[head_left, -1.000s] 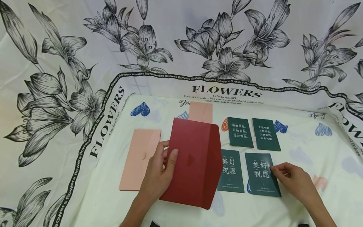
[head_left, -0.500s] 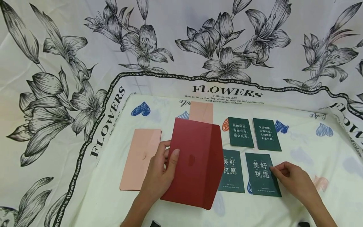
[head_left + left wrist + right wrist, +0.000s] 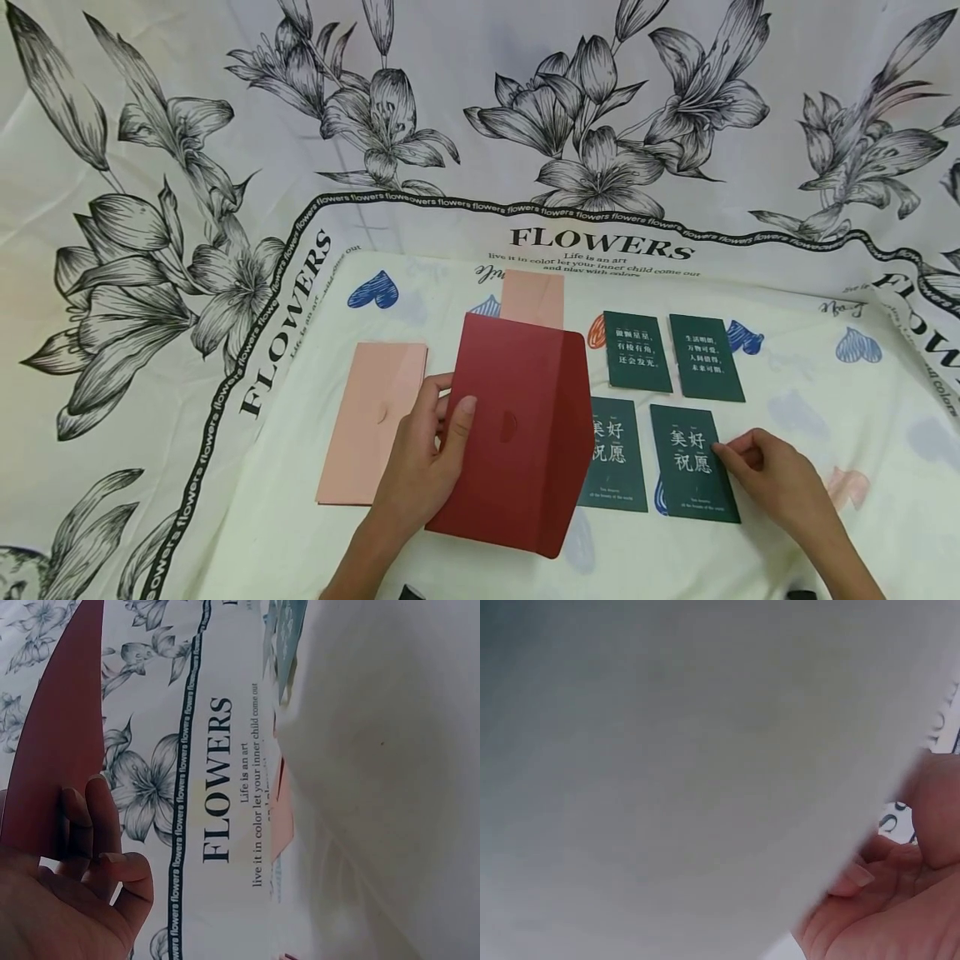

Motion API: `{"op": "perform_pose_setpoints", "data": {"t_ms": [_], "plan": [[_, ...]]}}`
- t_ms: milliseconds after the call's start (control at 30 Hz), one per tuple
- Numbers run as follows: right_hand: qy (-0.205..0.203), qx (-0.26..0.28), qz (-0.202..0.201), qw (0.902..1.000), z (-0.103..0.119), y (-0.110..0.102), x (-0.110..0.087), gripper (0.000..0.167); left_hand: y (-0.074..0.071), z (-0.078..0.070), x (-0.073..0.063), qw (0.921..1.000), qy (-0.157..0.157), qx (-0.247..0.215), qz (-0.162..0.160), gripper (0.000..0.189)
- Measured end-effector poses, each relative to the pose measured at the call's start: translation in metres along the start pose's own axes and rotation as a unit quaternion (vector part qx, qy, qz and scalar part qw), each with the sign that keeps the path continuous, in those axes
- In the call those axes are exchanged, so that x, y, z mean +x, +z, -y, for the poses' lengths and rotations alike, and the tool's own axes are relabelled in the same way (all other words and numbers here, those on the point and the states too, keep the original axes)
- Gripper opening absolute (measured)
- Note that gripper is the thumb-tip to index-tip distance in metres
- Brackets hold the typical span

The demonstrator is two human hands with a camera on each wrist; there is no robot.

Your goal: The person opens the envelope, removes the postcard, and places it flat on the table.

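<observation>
My left hand (image 3: pixel 427 458) grips a dark red envelope (image 3: pixel 495 467) by its left side, thumb on the front and fingers behind. The envelope is raised over the table with its flap unfolded to the right. The left wrist view shows the curled fingers (image 3: pixel 97 817) against the red paper (image 3: pixel 64 735). My right hand (image 3: pixel 772 475) pinches the right edge of a dark green card (image 3: pixel 693 483) printed with white characters. In the right wrist view the hand (image 3: pixel 892 900) sits at lower right, and a blurred pale surface fills most of that view.
Another green card (image 3: pixel 618 483) lies partly behind the envelope. Two more green cards, one at left (image 3: pixel 637 367) and one at right (image 3: pixel 705 358), lie farther back. Pink envelopes (image 3: pixel 367 433) rest at left; another pink envelope (image 3: pixel 532 296) is partly hidden at the back.
The card's right edge has shifted slightly to the left with the right fingertips on it. The left hand and the red envelope have barely moved.
</observation>
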State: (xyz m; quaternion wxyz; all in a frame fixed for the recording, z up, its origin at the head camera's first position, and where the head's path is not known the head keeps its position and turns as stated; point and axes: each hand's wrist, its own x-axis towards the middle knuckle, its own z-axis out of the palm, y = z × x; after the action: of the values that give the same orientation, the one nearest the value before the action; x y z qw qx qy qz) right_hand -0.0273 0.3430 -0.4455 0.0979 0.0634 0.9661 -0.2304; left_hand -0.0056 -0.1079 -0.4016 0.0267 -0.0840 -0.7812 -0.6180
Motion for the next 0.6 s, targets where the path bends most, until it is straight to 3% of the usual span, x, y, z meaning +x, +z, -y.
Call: {"op": "perform_pose_setpoints", "data": {"t_ms": [300, 500, 600], "plan": [[-0.018, 0.005, -0.072, 0.9973, 0.014, 0.001, -0.009, 0.036, -0.001, -0.001, 0.0, 0.9999, 0.009, 0.006, -0.005, 0.031], [-0.094, 0.049, -0.117, 0.9875, 0.047, 0.008, -0.021, 0.024, 0.001, -0.002, -0.001, 1.0, 0.005, 0.001, -0.004, 0.031], [-0.14, 0.109, -0.099, 0.9792, 0.066, 0.012, -0.031, 0.019, 0.006, -0.003, -0.002, 0.9999, 0.0, -0.009, 0.005, 0.031]]}}
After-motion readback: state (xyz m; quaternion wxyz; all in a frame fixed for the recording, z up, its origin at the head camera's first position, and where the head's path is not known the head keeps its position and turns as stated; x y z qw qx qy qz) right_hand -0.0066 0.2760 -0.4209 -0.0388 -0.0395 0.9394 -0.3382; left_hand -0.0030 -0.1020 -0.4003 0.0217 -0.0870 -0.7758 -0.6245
